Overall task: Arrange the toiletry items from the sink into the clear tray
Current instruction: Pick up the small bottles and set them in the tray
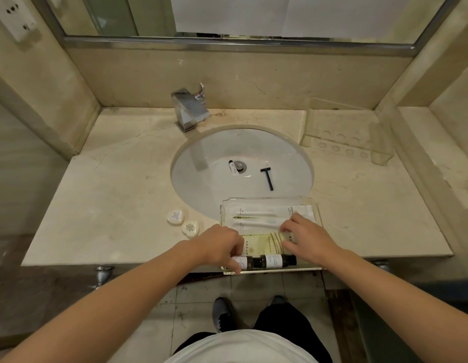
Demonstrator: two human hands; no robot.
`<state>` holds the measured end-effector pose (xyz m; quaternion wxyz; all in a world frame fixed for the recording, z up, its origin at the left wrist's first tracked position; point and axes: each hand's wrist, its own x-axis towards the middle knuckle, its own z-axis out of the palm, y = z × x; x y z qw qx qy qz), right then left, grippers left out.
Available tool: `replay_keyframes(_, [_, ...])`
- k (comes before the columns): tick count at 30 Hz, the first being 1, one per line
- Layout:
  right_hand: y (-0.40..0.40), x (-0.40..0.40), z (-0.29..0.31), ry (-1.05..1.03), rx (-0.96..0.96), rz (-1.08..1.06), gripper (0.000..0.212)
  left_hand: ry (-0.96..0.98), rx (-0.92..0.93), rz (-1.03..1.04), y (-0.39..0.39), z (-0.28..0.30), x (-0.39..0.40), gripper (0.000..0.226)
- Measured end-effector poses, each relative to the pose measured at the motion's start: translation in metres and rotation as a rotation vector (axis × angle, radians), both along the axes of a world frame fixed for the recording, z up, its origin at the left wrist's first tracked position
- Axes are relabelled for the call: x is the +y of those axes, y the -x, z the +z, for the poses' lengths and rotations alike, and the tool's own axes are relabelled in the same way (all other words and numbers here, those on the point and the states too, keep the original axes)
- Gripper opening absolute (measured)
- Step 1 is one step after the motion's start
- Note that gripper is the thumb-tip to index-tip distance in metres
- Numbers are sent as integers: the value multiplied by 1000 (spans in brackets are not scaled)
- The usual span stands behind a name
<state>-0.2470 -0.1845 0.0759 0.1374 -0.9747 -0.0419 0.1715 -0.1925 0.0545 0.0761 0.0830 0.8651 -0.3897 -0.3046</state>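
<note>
The clear tray [317,213] sits at the counter's front edge, just in front of the white sink [201,163]. White sachets [256,214], a yellow-green packet [261,243] and two dark bottles lie inside it. My left hand [222,244] pinches the left bottle [240,262] at the tray's front rim. The right bottle [276,260] lies end to end with it. My right hand [305,237] has thumb and fingers closed on the right end of the yellow-green packet. In the sink, a small white tube [233,169] lies by the drain and a black razor [267,178] lies to its right.
Two round wrapped soaps [175,216] [190,228] lie on the counter left of the tray. A chrome faucet [191,108] stands behind the sink. A second clear holder [345,137] sits at the back right. A mirror and walls enclose the counter.
</note>
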Motion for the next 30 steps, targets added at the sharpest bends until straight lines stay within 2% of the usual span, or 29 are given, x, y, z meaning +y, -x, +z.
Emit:
replay_keyframes(3, [2, -1, -4, 1, 68, 10, 36, 34, 1, 27, 0, 0, 1, 49])
replay_keyframes(11, [4, 2, -5, 25, 20, 6, 30, 87, -23, 106, 0, -3, 0, 45])
replay_keyframes(21, [-7, 9, 0, 29, -61, -12, 20, 203, -48, 250, -15, -1, 7, 22])
replay_keyframes(30, [-22, 21, 4, -42, -59, 54, 12, 240, -75, 415, -34, 4, 31, 21])
